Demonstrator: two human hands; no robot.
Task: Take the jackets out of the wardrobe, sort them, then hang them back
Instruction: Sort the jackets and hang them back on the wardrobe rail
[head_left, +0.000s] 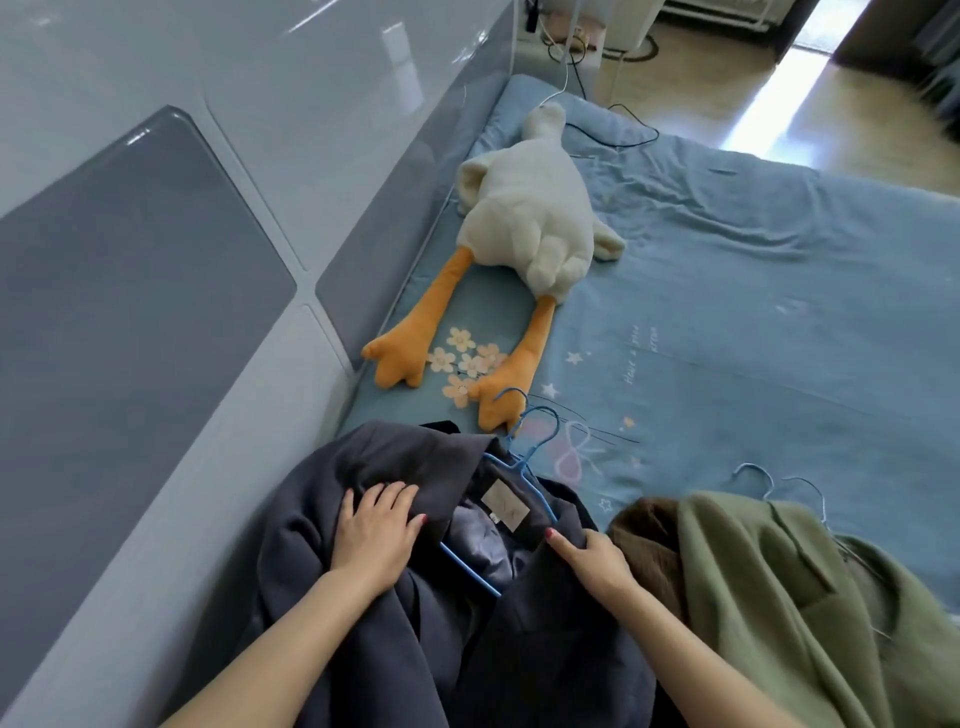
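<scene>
A dark grey jacket (363, 467) lies on the blue bed (753, 322) at the bottom centre, with a blue hanger (524, 467) in its collar. My left hand (374, 530) rests flat on the jacket's left shoulder, fingers spread. My right hand (592, 561) lies on the right lapel; its fingers curl over the fabric edge with the index finger pointing left. To the right lie a green jacket (779, 597) and a brown garment (644, 535) partly under it, both on thin wire hangers (769, 483).
A big white plush goose (524, 218) with orange legs lies along the bed's left side, its foot touching the blue hanger's hook. A padded grey headboard (156, 260) runs along the left. Cables (618, 124) trail over the bed's far corner.
</scene>
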